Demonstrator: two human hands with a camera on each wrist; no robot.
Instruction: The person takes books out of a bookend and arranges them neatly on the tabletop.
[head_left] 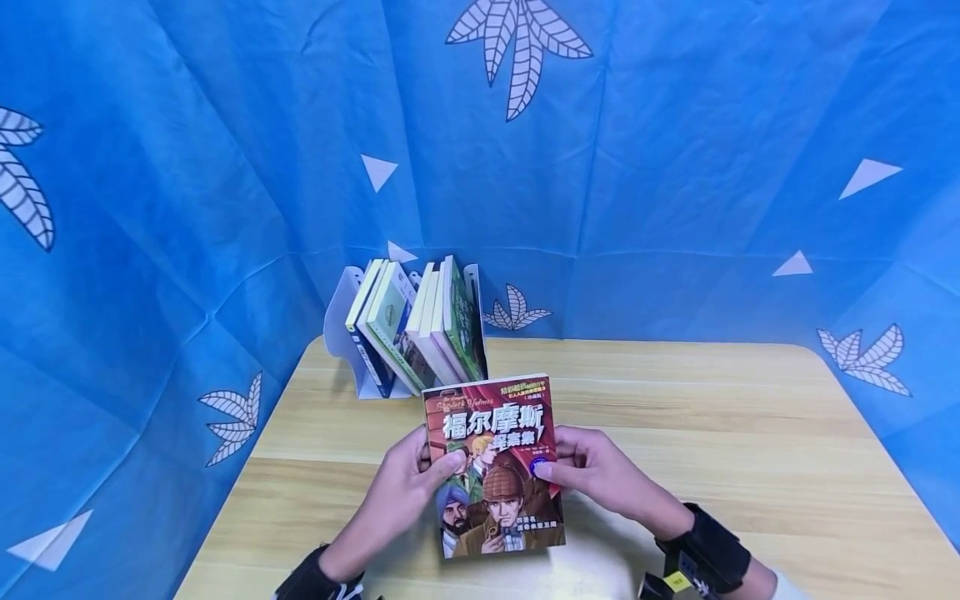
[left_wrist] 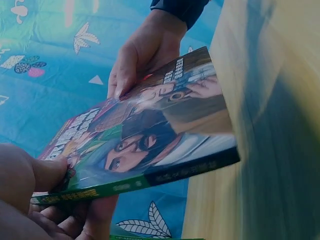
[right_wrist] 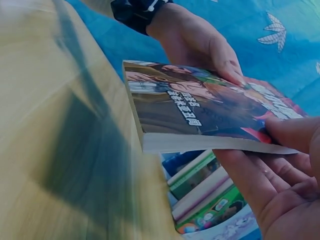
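1. We see a light wooden desk (head_left: 675, 433) with rounded far corners.
2. At its far left corner stands a white bookend rack (head_left: 339, 321).
3. In the rack a row of books (head_left: 416, 325) leans to the left, spines toward us, some covers green and one blue.
4. Behind and around the desk hangs a blue cloth backdrop (head_left: 225, 167) printed with white leaves and triangles.

This looks like a makeshift recording booth rather than a lived-in room. Blue cloth (head_left: 675, 167) printed with white leaves and triangles hangs creased on all sides of a small light wooden table (head_left: 712, 433). A white bookend rack (head_left: 341, 321) of paperbacks (head_left: 420, 329) suggests a study desk setup.
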